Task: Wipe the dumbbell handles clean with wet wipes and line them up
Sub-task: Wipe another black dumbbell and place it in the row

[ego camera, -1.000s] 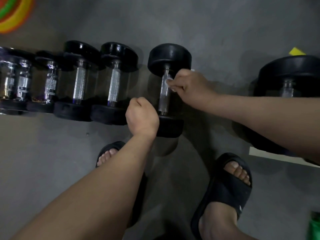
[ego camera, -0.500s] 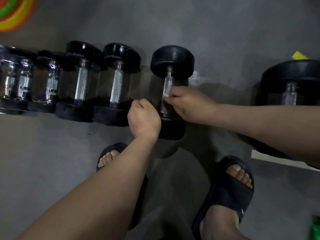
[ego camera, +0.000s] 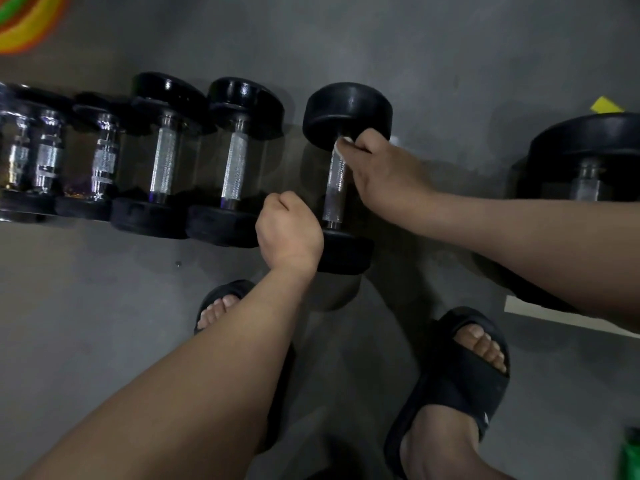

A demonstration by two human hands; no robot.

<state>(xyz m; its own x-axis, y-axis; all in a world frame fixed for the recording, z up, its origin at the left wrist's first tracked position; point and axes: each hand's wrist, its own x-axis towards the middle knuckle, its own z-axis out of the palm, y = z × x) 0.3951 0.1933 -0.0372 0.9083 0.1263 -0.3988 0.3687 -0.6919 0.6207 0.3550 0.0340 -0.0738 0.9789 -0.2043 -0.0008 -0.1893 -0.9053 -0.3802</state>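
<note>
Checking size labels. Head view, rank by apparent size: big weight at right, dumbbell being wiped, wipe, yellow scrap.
1. big weight, though partly hidden
2. dumbbell
3. wipe and yellow scrap: both tiny, mostly hidden, so unranked

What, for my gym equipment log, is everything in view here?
row dumbbells: at least four, black with chrome handles, left, side by side
wiped dumbbell: one, black, centre, apart from the row
large dumbbell: one, black, right edge
wet wipe: one, white, top of the wiped dumbbell's handle
ringed item: one, orange-yellow-green, top-left corner
yellow scrap: one, behind the large dumbbell
pale strip: one, white, right floor
green item: one, bottom-right corner
floor: grey, under everything
slippers: two, black, on the feet
left grip: curled, beside the wiped dumbbell's near end
right grip: pinches the wet wipe on the handle
</note>
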